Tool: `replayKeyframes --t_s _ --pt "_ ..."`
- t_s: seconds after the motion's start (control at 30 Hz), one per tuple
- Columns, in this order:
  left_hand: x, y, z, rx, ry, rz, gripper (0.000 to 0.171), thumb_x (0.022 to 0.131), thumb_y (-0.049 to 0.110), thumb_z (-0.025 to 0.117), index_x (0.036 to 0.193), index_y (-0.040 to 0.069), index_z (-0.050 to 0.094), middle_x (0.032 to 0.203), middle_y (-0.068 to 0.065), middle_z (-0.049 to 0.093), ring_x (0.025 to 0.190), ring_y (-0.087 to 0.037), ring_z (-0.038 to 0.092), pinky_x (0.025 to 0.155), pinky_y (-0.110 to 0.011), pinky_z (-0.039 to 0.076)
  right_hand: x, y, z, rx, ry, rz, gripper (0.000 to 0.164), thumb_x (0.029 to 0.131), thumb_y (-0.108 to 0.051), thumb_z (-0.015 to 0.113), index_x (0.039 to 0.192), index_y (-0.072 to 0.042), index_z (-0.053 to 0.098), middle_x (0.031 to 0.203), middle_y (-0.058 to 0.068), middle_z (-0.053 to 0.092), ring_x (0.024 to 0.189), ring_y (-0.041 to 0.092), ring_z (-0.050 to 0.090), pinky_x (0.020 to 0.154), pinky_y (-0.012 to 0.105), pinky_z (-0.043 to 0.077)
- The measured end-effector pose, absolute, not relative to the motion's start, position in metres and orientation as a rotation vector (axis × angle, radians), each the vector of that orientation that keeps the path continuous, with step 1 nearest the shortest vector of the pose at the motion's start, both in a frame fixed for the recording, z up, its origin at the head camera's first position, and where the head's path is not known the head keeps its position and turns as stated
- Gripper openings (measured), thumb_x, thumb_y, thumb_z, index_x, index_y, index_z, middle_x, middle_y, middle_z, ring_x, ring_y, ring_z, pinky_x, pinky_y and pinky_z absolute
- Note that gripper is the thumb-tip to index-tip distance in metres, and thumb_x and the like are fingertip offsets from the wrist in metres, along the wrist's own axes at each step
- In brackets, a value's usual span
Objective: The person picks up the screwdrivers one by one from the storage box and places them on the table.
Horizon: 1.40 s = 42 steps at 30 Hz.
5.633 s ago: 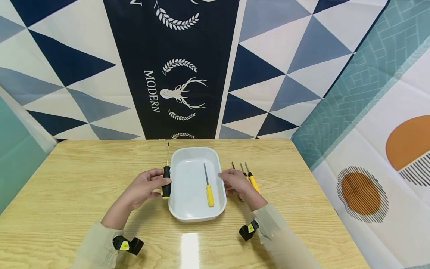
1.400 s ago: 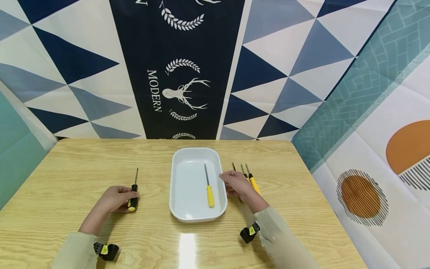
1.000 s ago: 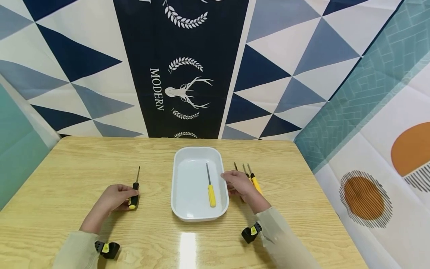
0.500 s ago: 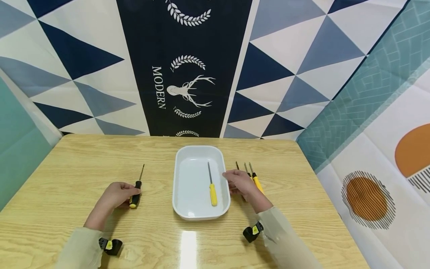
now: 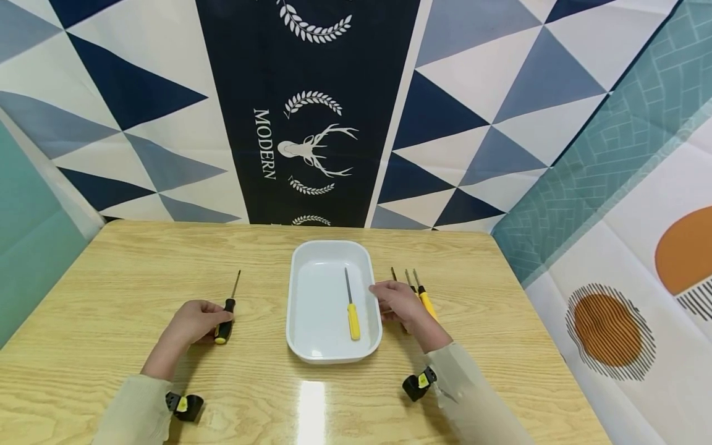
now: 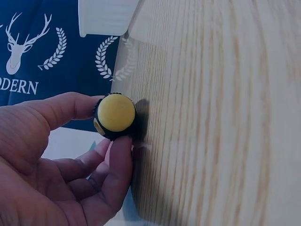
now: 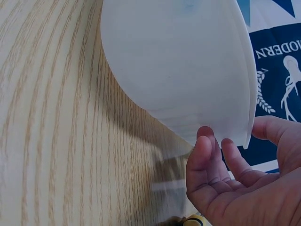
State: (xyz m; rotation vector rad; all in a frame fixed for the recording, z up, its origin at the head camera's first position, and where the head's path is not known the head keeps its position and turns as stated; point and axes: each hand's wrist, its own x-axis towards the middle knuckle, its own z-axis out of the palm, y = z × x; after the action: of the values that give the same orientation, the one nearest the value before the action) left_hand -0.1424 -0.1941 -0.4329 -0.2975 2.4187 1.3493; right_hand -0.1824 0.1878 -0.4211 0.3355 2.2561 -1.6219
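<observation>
My left hand [image 5: 191, 321] pinches the black-and-yellow handle of a screwdriver [image 5: 225, 327] between thumb and fingers, left of the white tray [image 5: 313, 309]. The shaft points away from me. In the left wrist view the handle's round yellow end [image 6: 116, 113] faces the camera, close to the tabletop. My right hand [image 5: 403, 306] holds the tray's right side, thumb at the rim and fingertips near the outer wall [image 7: 174, 70]. Inside the tray lies a screwdriver with a yellow handle [image 5: 353, 321], its shaft pointing to the back.
Several screwdrivers lie right of the tray, partly hidden by my right hand; one yellow handle [image 5: 426, 303] shows. The wooden table [image 5: 139, 259] ends at a patterned cloth wall [image 5: 311, 111] at the back.
Compared with the oldest frame, my left hand has carried the black screwdriver from the tray's left edge leftward and toward me. Lately it barely moves. My right hand stays at the tray.
</observation>
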Motion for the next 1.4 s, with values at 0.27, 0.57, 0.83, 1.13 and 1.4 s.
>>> replayKeyframes --t_s 0.27,0.57,0.83,1.13,1.4 --pt "-0.14 -0.196 -0.431 -0.289 2.406 1.361 0.046 0.089 0.028 0.06 0.117 -0.008 0.05 0.097 -0.014 0.053 0.072 -0.017 0.053 0.062 -0.031 0.054 -0.183 0.187 -0.422 0.325 2.257 -1.614 0.039 0.092 -0.03 0.057 0.121 -0.004 0.057 0.099 0.011 0.066 0.072 0.014 0.062 0.059 0.026 0.051" --pt "-0.139 -0.195 -0.431 -0.318 2.381 1.386 0.045 0.091 0.027 0.058 0.117 -0.009 0.047 0.103 -0.017 0.051 0.075 -0.019 0.053 0.062 -0.03 0.055 -0.184 0.187 -0.422 0.336 2.257 -1.605 0.038 0.092 -0.031 0.058 0.121 -0.005 0.057 0.099 0.011 0.065 0.073 0.015 0.062 0.06 0.025 0.051" --pt "-0.141 -0.194 -0.433 -0.324 2.358 1.419 0.043 0.091 0.025 0.058 0.115 -0.009 0.048 0.097 -0.013 0.053 0.072 -0.017 0.056 0.061 -0.03 0.056 -0.176 0.183 -0.405 0.311 2.271 -1.585 0.04 0.094 -0.028 0.054 0.124 -0.001 0.054 0.104 0.016 0.064 0.077 0.018 0.062 0.065 0.029 0.052" --pt "-0.141 -0.195 -0.434 -0.304 2.377 1.376 0.046 0.091 0.03 0.058 0.115 -0.008 0.049 0.096 -0.012 0.056 0.07 -0.016 0.058 0.061 -0.03 0.053 -0.184 0.189 -0.423 0.318 2.259 -1.619 0.041 0.092 -0.031 0.058 0.122 -0.004 0.056 0.1 0.012 0.065 0.073 0.015 0.062 0.059 0.026 0.051" --pt "-0.139 -0.195 -0.433 -0.298 2.373 1.375 0.049 0.091 0.035 0.058 0.115 -0.006 0.048 0.095 -0.011 0.054 0.071 -0.017 0.059 0.061 -0.031 0.053 -0.183 0.189 -0.424 0.323 2.252 -1.635 0.038 0.092 -0.03 0.058 0.121 -0.005 0.057 0.097 0.011 0.066 0.071 0.014 0.063 0.059 0.025 0.051"
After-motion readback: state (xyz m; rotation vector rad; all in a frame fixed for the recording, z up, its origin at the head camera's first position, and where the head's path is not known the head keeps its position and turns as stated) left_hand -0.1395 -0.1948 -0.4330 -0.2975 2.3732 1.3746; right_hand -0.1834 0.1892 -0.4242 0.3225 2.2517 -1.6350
